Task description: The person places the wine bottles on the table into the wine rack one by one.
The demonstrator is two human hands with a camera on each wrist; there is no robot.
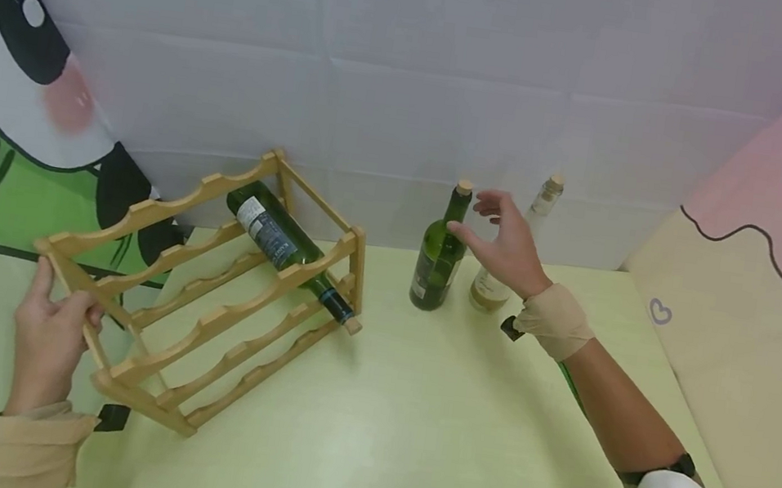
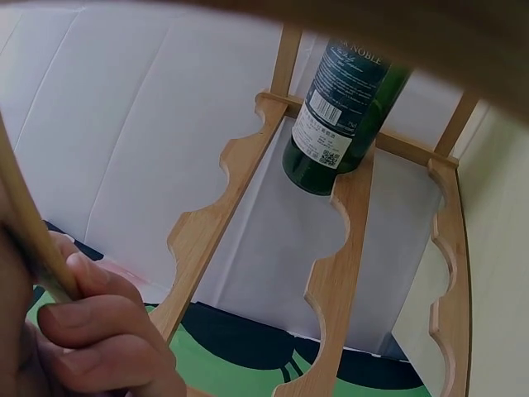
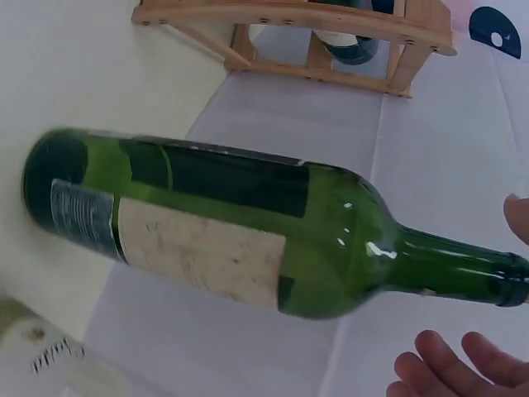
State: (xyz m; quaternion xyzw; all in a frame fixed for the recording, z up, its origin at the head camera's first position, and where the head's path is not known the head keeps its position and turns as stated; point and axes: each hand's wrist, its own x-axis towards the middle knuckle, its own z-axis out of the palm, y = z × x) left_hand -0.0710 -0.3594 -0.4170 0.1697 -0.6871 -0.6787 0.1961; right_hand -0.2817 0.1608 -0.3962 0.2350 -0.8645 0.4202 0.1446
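Observation:
My left hand (image 1: 49,331) grips the near left end of a wooden wine rack (image 1: 225,321), fingers curled round its bars. In the left wrist view those fingers (image 2: 107,331) wrap a rail. A dark green wine bottle (image 1: 274,233) lies in the rack's top tier at the far end, its corked neck towards the table. My right hand (image 1: 509,247) is beside the neck of an upright green wine bottle (image 1: 436,262), thumb and fingers spread. The right wrist view shows this corked bottle (image 3: 215,231) between thumb and fingers, with gaps on both sides.
A clear bottle (image 1: 489,290) with a cork stands right of the green one, partly behind my right hand. The pale green table (image 1: 365,438) meets a light cloth wall (image 1: 415,115) at the back. Cartoon-printed cloth (image 1: 0,168) hangs on the left.

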